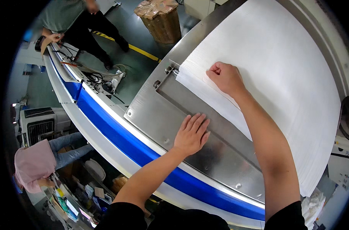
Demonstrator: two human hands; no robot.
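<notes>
A large white sheet (281, 50), either paper or thin cloth, lies over a metal tabletop (165, 119), with a lower white layer (211, 100) showing along its near-left edge. My right hand (226, 78) rests on the sheet close to that edge. Its fingers are curled closed, and whatever they may hold is hidden. My left hand (191, 134) lies flat on the bare metal, fingers stretched out, a little short of the white layer. Beside the sheet's left corner, a metal bar with bolts (161, 78) is set into the tabletop.
A blue and white rail (117, 126) curves along the table's near side. At the upper left stands a person in dark trousers (77, 28); a person in a pink top (36, 165) is at the lower left by a cluttered bench. A brown wrapped drum (161, 25) stands beyond.
</notes>
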